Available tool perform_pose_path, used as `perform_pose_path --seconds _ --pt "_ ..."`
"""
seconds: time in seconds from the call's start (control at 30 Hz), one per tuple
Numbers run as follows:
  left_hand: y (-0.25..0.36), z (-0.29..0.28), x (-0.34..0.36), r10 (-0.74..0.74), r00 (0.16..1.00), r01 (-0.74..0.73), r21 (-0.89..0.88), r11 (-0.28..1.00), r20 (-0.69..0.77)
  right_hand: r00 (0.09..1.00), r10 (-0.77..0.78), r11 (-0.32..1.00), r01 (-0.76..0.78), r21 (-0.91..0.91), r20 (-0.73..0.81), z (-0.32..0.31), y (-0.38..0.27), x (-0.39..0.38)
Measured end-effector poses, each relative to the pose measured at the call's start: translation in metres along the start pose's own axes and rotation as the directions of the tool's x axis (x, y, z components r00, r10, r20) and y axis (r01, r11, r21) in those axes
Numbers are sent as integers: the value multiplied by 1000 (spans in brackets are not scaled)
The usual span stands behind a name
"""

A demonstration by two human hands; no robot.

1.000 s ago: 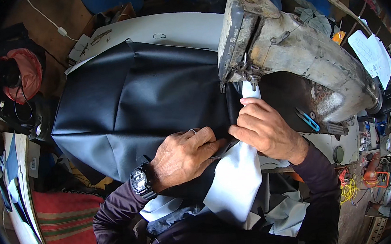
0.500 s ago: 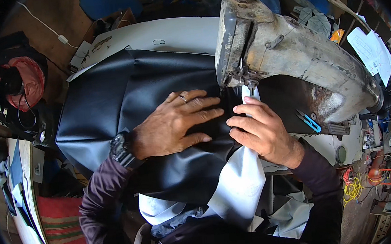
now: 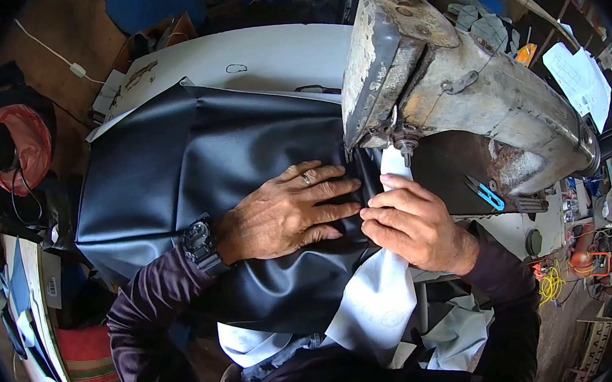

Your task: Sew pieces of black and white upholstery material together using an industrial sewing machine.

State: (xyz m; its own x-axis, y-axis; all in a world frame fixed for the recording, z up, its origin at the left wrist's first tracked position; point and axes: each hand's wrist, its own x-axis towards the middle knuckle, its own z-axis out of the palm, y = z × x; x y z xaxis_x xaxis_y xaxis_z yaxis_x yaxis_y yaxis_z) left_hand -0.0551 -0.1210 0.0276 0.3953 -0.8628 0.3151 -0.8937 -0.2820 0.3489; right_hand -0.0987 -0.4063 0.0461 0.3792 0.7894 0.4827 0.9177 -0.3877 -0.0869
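Black leather-like sheet (image 3: 134, 167) lies spread over the table, its right edge under the head of a worn grey sewing machine (image 3: 449, 67). My left hand (image 3: 293, 210) rests flat on the sheet, fingers stretched toward the machine's needle area. Just below the presser area, my right hand (image 3: 420, 224) is closed on the edge of the material, thumb side hidden. The white underside of the material (image 3: 375, 295) folds down below that hand, and a narrow white strip (image 3: 394, 164) runs up from its fingertips to the machine.
Thread snips (image 3: 484, 193) with blue handles lie on the machine bed to the right. A round green lid (image 3: 533, 243) sits on the table's right part. A red striped cushion (image 3: 91, 366) is at lower left, and white paper (image 3: 579, 83) hangs at far right.
My left hand has slid slightly right and nearer to me along with the sheet. My right hand has shifted a little toward me, still on the material. The whole view has tilted slightly.
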Motion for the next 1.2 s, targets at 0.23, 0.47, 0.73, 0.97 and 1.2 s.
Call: perform_pose_path --seconds 0.23,0.47,0.73,0.97,1.2 --pt "-14 -2 -9 27 999 -28 -43 999 -28 1000 10 1000 -10 1 -3 5 -2 1" --pt "-17 -6 -2 161 970 -141 115 983 -180 993 41 999 -42 -12 -111 0 -2 13" --pt "-21 -17 5 21 997 -30 -116 993 -78 987 109 994 -105 37 -121 1 -1 6" --pt "-22 -10 0 62 997 -71 -189 979 -55 990 88 994 -80 69 -106 3 2 6" --pt "-18 -6 -1 92 995 -91 -50 995 22 999 49 989 -52 139 24 1 3 4"
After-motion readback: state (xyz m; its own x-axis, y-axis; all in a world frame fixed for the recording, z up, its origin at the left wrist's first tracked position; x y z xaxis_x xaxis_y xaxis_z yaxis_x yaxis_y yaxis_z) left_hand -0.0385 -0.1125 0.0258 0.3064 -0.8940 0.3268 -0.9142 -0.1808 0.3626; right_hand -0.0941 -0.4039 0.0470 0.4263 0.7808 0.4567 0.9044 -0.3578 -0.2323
